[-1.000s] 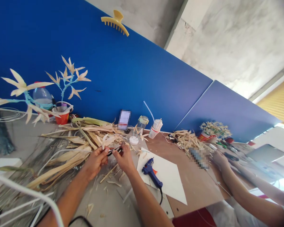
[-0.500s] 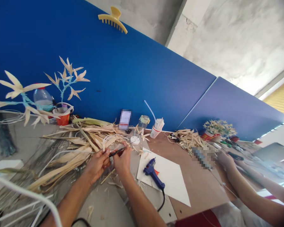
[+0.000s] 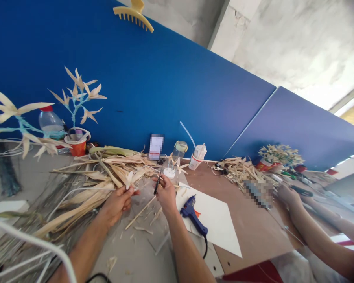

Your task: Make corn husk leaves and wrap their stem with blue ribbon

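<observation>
My left hand [image 3: 117, 205] is closed, pinching a small pale corn husk flower [image 3: 129, 180] upright between thumb and fingers. To its right, my right hand [image 3: 166, 194] grips a slim black tool [image 3: 157, 184] that points up and away; its exact kind is hard to make out. A gap separates the two hands. Behind my left hand lies a heap of dry corn husks [image 3: 106, 173]. A thin straw-coloured stick [image 3: 140, 213] and small husk scraps lie on the table [image 3: 141, 255] between my forearms.
A blue glue gun [image 3: 194, 217] rests on white card [image 3: 221, 232] at right. Behind stand a clear jar [image 3: 180, 148], a paper cup [image 3: 196, 162] and a phone [image 3: 156, 147]. Husk flowers [image 3: 79, 94] rise from a red cup [image 3: 77, 147]. A co-worker's arms [image 3: 309, 232] reach in from the right.
My hands have come apart: the right hand has drawn the black tool away rightward and turned it upright. The left hand moved slightly left, and the husk flower in it now shows more plainly.
</observation>
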